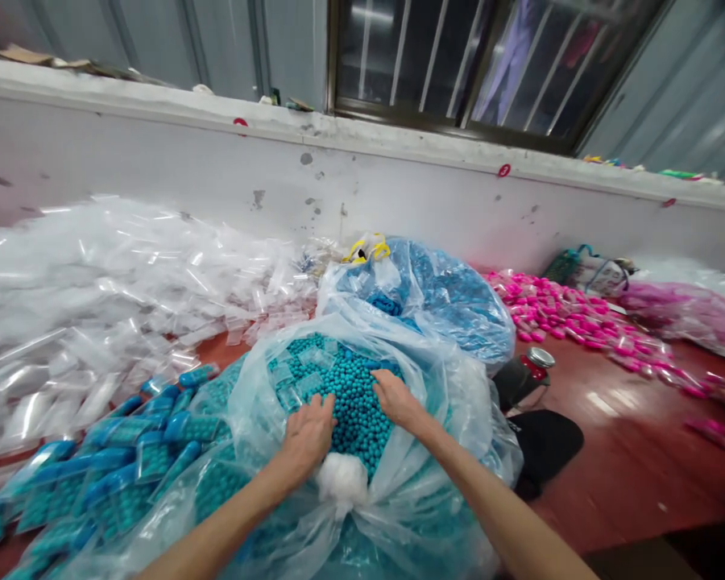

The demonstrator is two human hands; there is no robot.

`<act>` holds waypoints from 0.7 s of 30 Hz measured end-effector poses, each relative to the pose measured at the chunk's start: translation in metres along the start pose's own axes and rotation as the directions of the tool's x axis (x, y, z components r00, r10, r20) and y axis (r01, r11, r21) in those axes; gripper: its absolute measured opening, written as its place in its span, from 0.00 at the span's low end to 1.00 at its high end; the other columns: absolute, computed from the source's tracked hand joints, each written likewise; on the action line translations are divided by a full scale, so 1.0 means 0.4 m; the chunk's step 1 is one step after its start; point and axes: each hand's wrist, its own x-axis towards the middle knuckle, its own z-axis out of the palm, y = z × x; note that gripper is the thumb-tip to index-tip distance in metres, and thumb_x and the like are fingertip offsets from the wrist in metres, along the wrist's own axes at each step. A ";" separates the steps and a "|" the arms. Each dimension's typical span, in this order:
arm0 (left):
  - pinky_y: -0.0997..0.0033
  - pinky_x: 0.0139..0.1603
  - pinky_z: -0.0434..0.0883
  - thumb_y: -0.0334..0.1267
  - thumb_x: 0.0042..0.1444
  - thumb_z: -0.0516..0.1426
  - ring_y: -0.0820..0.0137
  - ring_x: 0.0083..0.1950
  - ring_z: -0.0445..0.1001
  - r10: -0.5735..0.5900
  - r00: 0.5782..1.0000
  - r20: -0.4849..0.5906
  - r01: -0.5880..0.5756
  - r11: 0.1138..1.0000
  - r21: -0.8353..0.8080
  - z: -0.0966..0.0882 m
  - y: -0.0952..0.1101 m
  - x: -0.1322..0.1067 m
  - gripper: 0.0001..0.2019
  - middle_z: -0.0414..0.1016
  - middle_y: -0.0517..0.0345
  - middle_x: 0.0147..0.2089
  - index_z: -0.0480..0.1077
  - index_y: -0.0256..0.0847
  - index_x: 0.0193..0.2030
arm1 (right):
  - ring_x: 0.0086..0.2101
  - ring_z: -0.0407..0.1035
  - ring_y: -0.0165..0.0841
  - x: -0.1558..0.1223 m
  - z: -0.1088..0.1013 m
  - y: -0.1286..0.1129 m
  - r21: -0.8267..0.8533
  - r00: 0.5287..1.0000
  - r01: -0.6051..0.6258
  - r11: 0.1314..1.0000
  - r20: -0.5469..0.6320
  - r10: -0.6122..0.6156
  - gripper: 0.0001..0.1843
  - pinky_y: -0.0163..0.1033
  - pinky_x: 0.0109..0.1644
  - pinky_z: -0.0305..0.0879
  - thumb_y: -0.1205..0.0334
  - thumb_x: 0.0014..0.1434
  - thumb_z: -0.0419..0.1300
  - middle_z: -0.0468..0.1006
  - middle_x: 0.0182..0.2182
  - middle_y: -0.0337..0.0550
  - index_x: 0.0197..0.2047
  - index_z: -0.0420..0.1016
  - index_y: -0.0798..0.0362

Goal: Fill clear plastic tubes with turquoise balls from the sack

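A large clear plastic bag [435, 451] stands open in front of me, full of small teal beads [354, 395]. Both my hands are inside its mouth. My left hand [307, 439] lies on the beads with fingers spread and curled into them. My right hand [399, 400] presses on the beads at the right, fingers bent down among them. A white knot of bag plastic [341, 477] sits between my wrists. Small packets of teal beads [293, 379] lie at the bag's far left side.
Filled teal packets [109, 475] are heaped at the left on the red table [628, 451]. A pile of empty clear bags [97, 298] lies behind them. A second bag of blue beads [441, 298], pink packets [573, 322] and a jar with a metal lid [528, 374] stand beyond.
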 end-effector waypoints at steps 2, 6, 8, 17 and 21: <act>0.67 0.40 0.64 0.35 0.56 0.48 0.62 0.45 0.68 0.002 1.000 -0.013 -0.002 0.999 0.032 0.023 -0.007 0.000 0.16 0.67 0.50 0.48 0.62 0.44 0.51 | 0.49 0.61 0.39 0.017 0.031 0.000 -0.105 0.999 -0.048 0.993 0.008 0.049 0.19 0.42 0.52 0.57 0.76 0.54 0.46 0.68 0.46 0.57 0.49 0.65 0.62; 0.68 0.39 0.64 0.35 0.57 0.46 0.63 0.43 0.69 -0.024 0.997 -0.072 0.029 0.998 0.062 0.038 -0.025 0.005 0.13 0.66 0.49 0.46 0.63 0.42 0.48 | 0.47 0.61 0.40 0.066 0.062 0.007 -0.143 0.995 -0.097 0.985 -0.019 0.096 0.19 0.44 0.50 0.57 0.79 0.51 0.44 0.66 0.45 0.58 0.45 0.66 0.63; 0.69 0.35 0.64 0.37 0.59 0.44 0.64 0.39 0.71 -0.057 0.995 -0.076 0.062 0.996 0.061 0.039 -0.030 0.019 0.15 0.67 0.47 0.44 0.62 0.38 0.50 | 0.45 0.61 0.39 0.094 0.060 0.018 -0.149 0.995 -0.103 0.983 -0.022 0.101 0.17 0.43 0.50 0.56 0.78 0.52 0.44 0.67 0.44 0.54 0.41 0.67 0.59; 0.72 0.31 0.60 0.38 0.60 0.42 0.67 0.35 0.70 -0.097 0.995 -0.020 0.097 0.995 -0.002 0.058 -0.054 0.061 0.15 0.69 0.52 0.39 0.65 0.43 0.46 | 0.43 0.63 0.38 0.104 0.048 0.045 -0.121 0.958 -0.286 0.950 -0.062 0.281 0.13 0.43 0.45 0.60 0.71 0.58 0.45 0.67 0.43 0.54 0.42 0.66 0.58; 0.72 0.29 0.61 0.36 0.59 0.42 0.67 0.33 0.70 -0.107 0.992 -0.071 0.104 0.994 -0.036 0.058 -0.050 0.065 0.14 0.69 0.52 0.40 0.66 0.43 0.43 | 0.45 0.62 0.34 0.041 0.066 -0.028 -0.067 0.990 -0.141 0.988 -0.025 0.140 0.11 0.39 0.45 0.61 0.66 0.58 0.50 0.68 0.45 0.45 0.44 0.67 0.52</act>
